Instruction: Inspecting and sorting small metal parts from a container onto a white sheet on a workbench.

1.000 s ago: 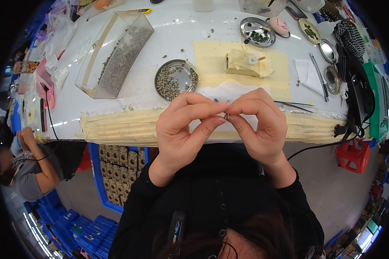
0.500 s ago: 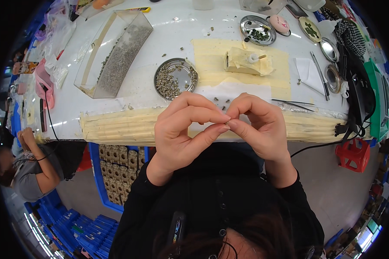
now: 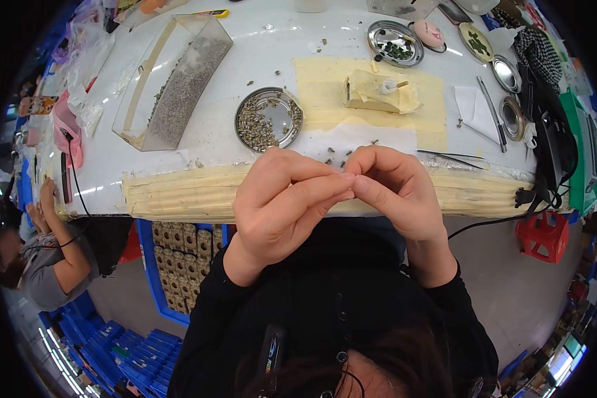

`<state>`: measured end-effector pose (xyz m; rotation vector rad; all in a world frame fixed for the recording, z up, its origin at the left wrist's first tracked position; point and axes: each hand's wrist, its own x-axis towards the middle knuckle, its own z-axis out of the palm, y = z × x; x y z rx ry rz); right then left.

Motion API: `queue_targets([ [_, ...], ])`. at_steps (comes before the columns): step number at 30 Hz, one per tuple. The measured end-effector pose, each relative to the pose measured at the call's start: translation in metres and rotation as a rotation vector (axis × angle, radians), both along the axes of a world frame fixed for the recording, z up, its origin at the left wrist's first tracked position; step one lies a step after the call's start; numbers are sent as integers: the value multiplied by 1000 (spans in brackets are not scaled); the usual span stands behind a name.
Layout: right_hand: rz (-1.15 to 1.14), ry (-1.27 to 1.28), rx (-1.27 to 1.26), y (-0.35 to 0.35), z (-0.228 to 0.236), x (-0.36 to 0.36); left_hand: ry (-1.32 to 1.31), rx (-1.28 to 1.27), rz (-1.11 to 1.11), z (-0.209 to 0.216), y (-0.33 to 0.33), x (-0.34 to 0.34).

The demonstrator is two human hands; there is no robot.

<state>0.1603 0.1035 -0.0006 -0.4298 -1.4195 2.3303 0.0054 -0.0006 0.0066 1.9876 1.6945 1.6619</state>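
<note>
My left hand [image 3: 282, 209] and my right hand [image 3: 399, 192] meet over the table's padded front edge, thumbs and forefingers pinched tip to tip. Whatever sits between the fingertips is too small and covered to name. Just beyond them, several small metallic pieces [image 3: 330, 161] lie on a white sheet [image 3: 378, 137]. A round metal dish [image 3: 298, 126], partly filled with similar small grey-brown pieces, stands ahead of my left hand. Farther back, a tape-covered block [image 3: 371, 99] with a white nozzle-like part and a thin stick rests on yellowish paper.
A clear tilted bin [image 3: 136, 99] of small parts stands left. At back right is a metal dish [image 3: 414, 56] with dark green pieces. Tweezers [image 3: 451, 156] lie right of my hands, near a pen-like tool [image 3: 491, 109]. A co-worker [image 3: 60, 265] sits far left.
My left fingers have drawn closer together and the pinched fingertips have risen slightly. One more small piece shows on the sheet beyond my right hand. The co-worker's hands have shifted.
</note>
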Motion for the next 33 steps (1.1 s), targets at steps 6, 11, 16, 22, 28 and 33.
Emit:
queue_targets([
  [6, -37, -31, 43, -4, 0, -1, -63, -24, -9, -2, 0, -1],
  [11, -102, -73, 248, -4, -3, -1, -29, -12, -2, -5, -2, -3],
  [16, -124, -105, 312, -1, 2, 0, 306, -12, 32, 7, -2, -4],
  [22, -170, -143, 512, 9, 5, 4, 377, -30, 11, 15, 7, -5],
  [28, -133, -47, 126, 2, 6, 4, -115, -60, -93, 0, 12, -4],
  [33, -84, 9, 6, 1, -1, 2, -431, -118, -127, -8, 7, 4],
])
